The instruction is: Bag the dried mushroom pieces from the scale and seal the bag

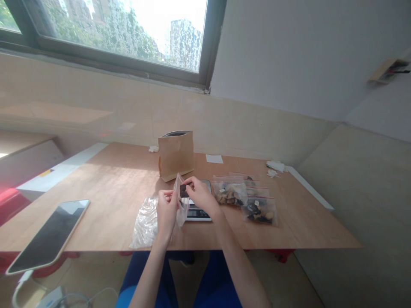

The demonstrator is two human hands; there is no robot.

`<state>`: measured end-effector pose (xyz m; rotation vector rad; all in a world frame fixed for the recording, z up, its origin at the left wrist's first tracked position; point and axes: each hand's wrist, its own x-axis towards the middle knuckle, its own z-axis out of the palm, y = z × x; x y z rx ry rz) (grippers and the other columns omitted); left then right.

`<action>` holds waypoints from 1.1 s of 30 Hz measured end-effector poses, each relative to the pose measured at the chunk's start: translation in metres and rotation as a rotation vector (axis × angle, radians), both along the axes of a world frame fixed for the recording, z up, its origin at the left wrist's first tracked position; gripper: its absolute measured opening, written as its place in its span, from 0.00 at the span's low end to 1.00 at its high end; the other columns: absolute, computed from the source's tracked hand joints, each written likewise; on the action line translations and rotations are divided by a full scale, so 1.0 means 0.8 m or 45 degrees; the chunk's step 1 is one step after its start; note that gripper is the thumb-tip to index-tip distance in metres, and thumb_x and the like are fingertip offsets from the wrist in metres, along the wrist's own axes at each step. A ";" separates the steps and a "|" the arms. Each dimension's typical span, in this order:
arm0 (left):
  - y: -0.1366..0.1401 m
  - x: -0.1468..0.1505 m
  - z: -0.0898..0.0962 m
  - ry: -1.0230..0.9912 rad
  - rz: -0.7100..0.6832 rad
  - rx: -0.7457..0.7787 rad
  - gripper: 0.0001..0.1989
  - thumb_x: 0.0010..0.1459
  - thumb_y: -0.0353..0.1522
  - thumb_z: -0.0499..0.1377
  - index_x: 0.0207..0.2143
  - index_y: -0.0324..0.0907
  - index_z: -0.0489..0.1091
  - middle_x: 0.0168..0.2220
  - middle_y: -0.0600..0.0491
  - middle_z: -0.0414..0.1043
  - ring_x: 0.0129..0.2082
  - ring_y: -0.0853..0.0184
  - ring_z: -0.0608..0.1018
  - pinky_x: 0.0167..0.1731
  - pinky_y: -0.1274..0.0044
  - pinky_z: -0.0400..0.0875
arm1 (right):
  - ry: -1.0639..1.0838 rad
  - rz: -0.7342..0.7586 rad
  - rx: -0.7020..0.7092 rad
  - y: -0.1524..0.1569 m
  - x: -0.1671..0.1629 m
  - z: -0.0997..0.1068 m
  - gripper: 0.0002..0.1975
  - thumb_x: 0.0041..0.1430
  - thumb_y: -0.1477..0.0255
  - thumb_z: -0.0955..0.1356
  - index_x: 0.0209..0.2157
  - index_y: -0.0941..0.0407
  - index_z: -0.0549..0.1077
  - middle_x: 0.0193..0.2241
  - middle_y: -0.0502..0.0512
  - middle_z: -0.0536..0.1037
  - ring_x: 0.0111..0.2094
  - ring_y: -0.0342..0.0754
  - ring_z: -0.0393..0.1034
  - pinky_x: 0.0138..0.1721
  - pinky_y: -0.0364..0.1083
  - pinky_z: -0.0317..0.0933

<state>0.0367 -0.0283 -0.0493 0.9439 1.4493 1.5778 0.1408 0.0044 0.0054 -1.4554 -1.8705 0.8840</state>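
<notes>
Clear plastic bag (181, 204) is held open in the left hand (166, 212) over the scale (198, 212) while a dark piece (184, 191), pinched by the right hand (201, 196), is being dropped in.

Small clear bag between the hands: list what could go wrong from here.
1. The right hand pinches a dark piece at the mouth of the small clear bag, which the left hand holds; it could miss and drop onto the scale.
2. The hands work close to the filled bags; the right forearm might nudge them.
3. The tablet overhangs the table edge and could slide off.
</notes>
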 end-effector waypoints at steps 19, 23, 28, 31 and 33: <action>-0.007 0.002 0.000 -0.068 0.014 -0.028 0.13 0.50 0.41 0.56 0.30 0.42 0.59 0.15 0.61 0.61 0.17 0.72 0.67 0.19 0.80 0.61 | 0.074 0.043 0.471 0.004 -0.012 -0.018 0.14 0.59 0.80 0.56 0.38 0.57 0.69 0.38 0.56 0.73 0.42 0.44 0.68 0.44 0.43 0.60; -0.006 -0.006 0.007 -0.106 0.057 -0.053 0.11 0.48 0.38 0.56 0.29 0.41 0.59 0.14 0.61 0.61 0.15 0.73 0.65 0.18 0.81 0.60 | -0.021 -0.148 0.516 0.008 0.029 -0.052 0.14 0.56 0.81 0.56 0.36 0.57 0.70 0.38 0.57 0.71 0.42 0.48 0.65 0.46 0.47 0.60; -0.007 -0.006 0.011 -0.085 0.089 -0.017 0.12 0.48 0.38 0.56 0.30 0.41 0.59 0.14 0.62 0.61 0.15 0.72 0.65 0.18 0.80 0.60 | -0.341 -0.230 0.412 0.003 0.072 -0.111 0.12 0.51 0.81 0.61 0.38 0.60 0.70 0.39 0.61 0.69 0.44 0.53 0.63 0.48 0.54 0.58; -0.010 -0.003 0.016 -0.093 0.068 0.019 0.12 0.48 0.39 0.57 0.30 0.41 0.59 0.14 0.62 0.60 0.15 0.72 0.64 0.18 0.80 0.59 | -0.255 -0.200 0.445 -0.001 0.081 -0.122 0.13 0.51 0.83 0.59 0.36 0.58 0.70 0.37 0.58 0.69 0.42 0.50 0.64 0.47 0.52 0.59; -0.012 -0.002 0.019 -0.094 0.051 0.037 0.13 0.48 0.40 0.57 0.30 0.42 0.58 0.14 0.62 0.59 0.15 0.72 0.64 0.18 0.80 0.59 | -0.146 -0.198 0.419 -0.002 0.079 -0.114 0.11 0.51 0.81 0.60 0.35 0.58 0.70 0.36 0.56 0.69 0.39 0.48 0.65 0.44 0.50 0.61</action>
